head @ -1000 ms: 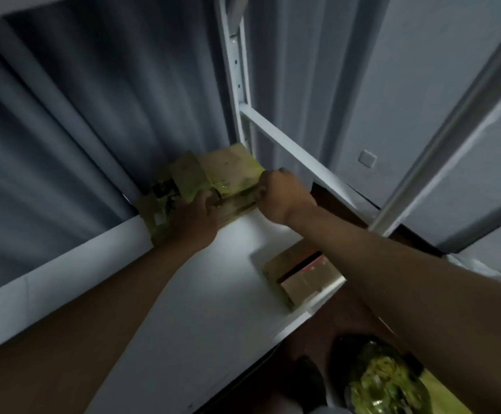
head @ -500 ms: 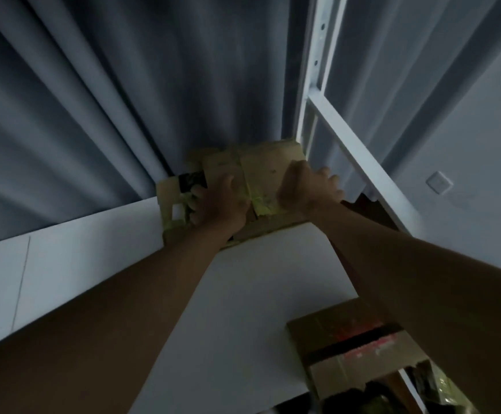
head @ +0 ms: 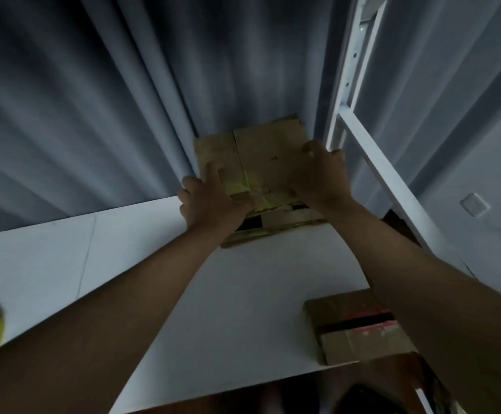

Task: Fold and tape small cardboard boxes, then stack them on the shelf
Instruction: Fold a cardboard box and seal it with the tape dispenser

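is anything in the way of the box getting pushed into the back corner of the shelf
Nothing visible blocks it. Both hands, left and right, rest on the box, already by the curtain and shelf post. The second box sits apart at the front.

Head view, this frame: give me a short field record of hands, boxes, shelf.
left hand: on the left side of the brown cardboard box with yellowish tape, fingers spread
right hand: fingers curled over the same box's right edge
held box: at the back of the white shelf board, against the grey curtain
second box: flat brown cardboard box with red print, at the shelf's front right edge
frame: white metal upright, right of the held box
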